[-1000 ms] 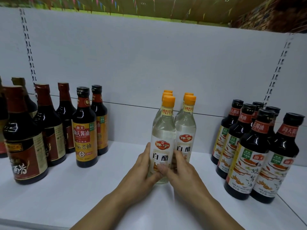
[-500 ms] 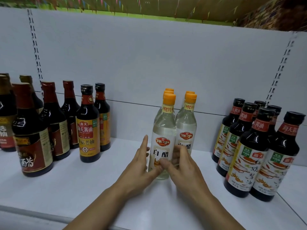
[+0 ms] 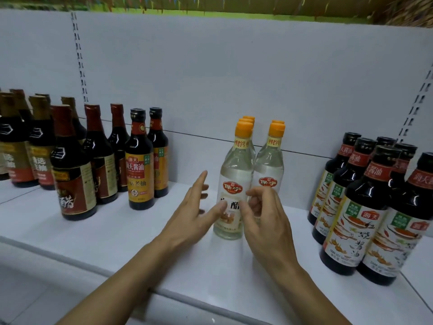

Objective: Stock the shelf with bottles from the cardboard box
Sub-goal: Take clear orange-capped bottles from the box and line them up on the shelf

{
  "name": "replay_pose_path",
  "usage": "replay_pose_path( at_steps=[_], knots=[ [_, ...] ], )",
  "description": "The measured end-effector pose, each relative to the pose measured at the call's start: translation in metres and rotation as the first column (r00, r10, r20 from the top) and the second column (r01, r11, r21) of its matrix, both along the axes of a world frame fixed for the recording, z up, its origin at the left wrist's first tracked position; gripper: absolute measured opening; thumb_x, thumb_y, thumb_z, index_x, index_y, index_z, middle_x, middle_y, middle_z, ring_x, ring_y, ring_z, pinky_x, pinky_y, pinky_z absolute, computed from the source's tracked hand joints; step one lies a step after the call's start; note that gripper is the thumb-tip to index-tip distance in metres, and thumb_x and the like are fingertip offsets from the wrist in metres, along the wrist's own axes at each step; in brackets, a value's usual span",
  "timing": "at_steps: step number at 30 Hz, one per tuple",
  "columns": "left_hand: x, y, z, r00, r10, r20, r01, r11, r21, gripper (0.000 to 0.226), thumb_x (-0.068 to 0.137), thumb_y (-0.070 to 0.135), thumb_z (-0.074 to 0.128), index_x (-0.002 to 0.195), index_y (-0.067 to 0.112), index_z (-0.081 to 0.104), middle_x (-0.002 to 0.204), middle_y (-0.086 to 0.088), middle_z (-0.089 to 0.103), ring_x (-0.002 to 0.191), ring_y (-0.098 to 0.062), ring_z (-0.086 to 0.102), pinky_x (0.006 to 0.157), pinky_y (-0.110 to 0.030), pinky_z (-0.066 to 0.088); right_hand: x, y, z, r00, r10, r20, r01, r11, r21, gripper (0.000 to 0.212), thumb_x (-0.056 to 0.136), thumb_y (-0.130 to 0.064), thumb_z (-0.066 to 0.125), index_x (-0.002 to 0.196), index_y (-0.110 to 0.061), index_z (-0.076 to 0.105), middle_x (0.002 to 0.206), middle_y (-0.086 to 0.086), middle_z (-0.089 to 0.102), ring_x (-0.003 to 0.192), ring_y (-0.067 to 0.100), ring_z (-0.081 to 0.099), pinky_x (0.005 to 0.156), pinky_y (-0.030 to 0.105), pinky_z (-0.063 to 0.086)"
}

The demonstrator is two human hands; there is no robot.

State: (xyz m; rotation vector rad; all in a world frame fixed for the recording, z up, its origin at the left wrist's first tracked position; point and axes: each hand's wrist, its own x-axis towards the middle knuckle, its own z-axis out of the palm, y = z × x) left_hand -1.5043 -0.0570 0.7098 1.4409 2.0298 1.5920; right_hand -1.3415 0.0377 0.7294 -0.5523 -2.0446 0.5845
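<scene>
Loosely open: left hand (image 3: 194, 216), right hand (image 3: 264, 219), thumbs at front clear bottle (image 3: 234, 170).

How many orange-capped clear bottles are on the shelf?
5: left front bottle, two caps behind it; right front bottle, one cap behind. More may be hidden.

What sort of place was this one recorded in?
Probably a grocery shop aisle, or a mock-up of one. A white shelf has a slotted upright in its back panel, and clear orange-capped bottles and dark sauce bottles stand grouped by product, labels outward.
</scene>
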Motion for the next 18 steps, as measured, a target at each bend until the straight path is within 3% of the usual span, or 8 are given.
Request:
replay_pose_path(
  at_steps=[2, 6, 9, 13, 18],
  knots=[
    [0.002, -0.011, 0.008, 0.998, 0.048, -0.029, -0.047, 0.998, 0.035, 0.099, 0.078, 0.082, 0.054, 0.16, 0.053, 0.006, 0.154, 0.017, 0.04, 0.136, 0.002, 0.046, 0.097, -0.018, 0.046, -0.004, -0.005, 0.006, 0.997, 0.074, 0.005, -0.074, 0.997, 0.0, 0.015, 0.1, -0.026, 0.063, 0.112, -0.03, 0.055, 0.104, -0.014, 0.057, 0.096, 0.003, 0.06, 0.081, 0.02, 0.052],
    [0.01, -0.039, 0.022, 0.988, 0.141, -0.058, -0.135, 0.987, 0.092, 0.084, 0.093, 0.06, 0.065, 0.159, 0.052, 0.014, 0.15, 0.02, 0.043, 0.133, 0.006, 0.047, 0.097, -0.018, 0.047, -0.016, -0.018, 0.019, 0.977, 0.213, -0.004, -0.213, 0.977, 0.0, 0.016, 0.099, -0.025, 0.063, 0.113, -0.031, 0.06, 0.102, -0.015, 0.06, 0.098, -0.001, 0.058, 0.077, 0.007, 0.046],
    [0.02, -0.058, 0.03, 0.965, 0.254, -0.071, -0.242, 0.96, 0.142, 0.072, 0.097, 0.046, 0.067, 0.156, 0.047, 0.027, 0.144, 0.02, 0.05, 0.129, 0.008, 0.051, 0.093, -0.014, 0.049, -0.021, -0.03, 0.026, 0.949, 0.316, 0.001, -0.316, 0.949, -0.019, 0.017, 0.099, -0.029, 0.062, 0.115, -0.033, 0.06, 0.101, -0.016, 0.062, 0.097, 0.0, 0.059, 0.075, 0.012, 0.049],
    [0.035, -0.085, 0.034, 0.921, 0.381, -0.076, -0.365, 0.915, 0.171, 0.061, 0.097, 0.042, 0.068, 0.15, 0.041, 0.038, 0.137, 0.02, 0.057, 0.124, 0.007, 0.056, 0.091, -0.007, 0.049, -0.029, -0.051, 0.034, 0.883, 0.47, -0.004, -0.469, 0.882, -0.05, 0.015, 0.099, -0.03, 0.063, 0.112, -0.036, 0.061, 0.102, -0.016, 0.064, 0.096, 0.0, 0.061, 0.077, 0.014, 0.05],
    [0.05, -0.139, 0.024, 0.837, 0.546, -0.041, -0.531, 0.828, 0.179, 0.056, 0.098, 0.039, 0.068, 0.148, 0.039, 0.043, 0.133, 0.02, 0.058, 0.123, 0.007, 0.056, 0.09, -0.011, 0.051, -0.047, -0.091, 0.03, 0.765, 0.644, 0.021, -0.638, 0.761, -0.118, 0.018, 0.099, -0.028, 0.062, 0.113, -0.039, 0.06, 0.106, -0.018, 0.065, 0.099, -0.003, 0.062, 0.079, 0.011, 0.049]
  ],
)
